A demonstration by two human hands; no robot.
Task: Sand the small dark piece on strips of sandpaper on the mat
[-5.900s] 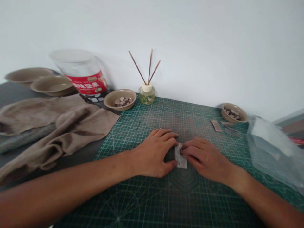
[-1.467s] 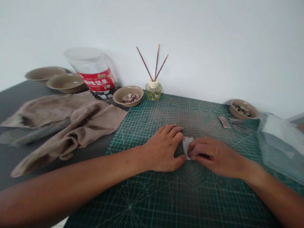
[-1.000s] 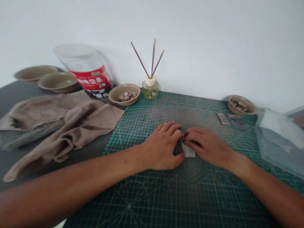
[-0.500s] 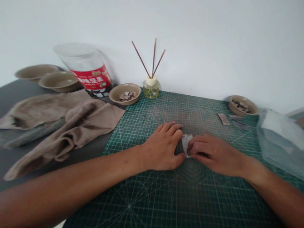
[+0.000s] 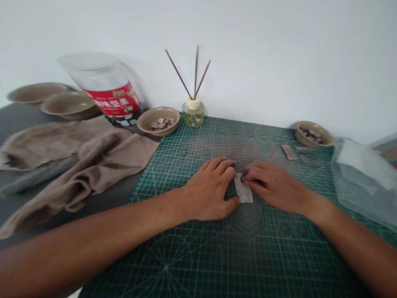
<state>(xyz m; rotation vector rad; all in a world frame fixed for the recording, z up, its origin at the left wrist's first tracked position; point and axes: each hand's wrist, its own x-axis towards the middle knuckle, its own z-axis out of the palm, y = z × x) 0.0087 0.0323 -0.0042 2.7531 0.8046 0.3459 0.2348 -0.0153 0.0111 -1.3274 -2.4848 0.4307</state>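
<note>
On the green cutting mat [image 5: 198, 256] lies a small, pale, rectangular strip [image 5: 245, 193], its surface greyish white. My left hand [image 5: 214, 188] rests palm down at the strip's left side, fingers stretched out and thumb near its lower left edge. My right hand [image 5: 271, 182] is closed in a pinch, fingertips over the strip's upper right part. Something small and dark may sit between those fingertips, but it is too small to name.
A brown bowl of small pieces [image 5: 159, 120] and a reed diffuser [image 5: 194, 112] stand at the back. At the right are another bowl [image 5: 314, 134], a brownish strip [image 5: 288, 152] and a clear plastic bag [image 5: 359, 182]. Brown cloth [image 5: 114, 165] and a large jar [image 5: 108, 97] occupy the left.
My right hand has moved up along the strip, from its lower part to near its top edge, uncovering the lower part. My left hand stays beside the strip; the view has shifted slightly.
</note>
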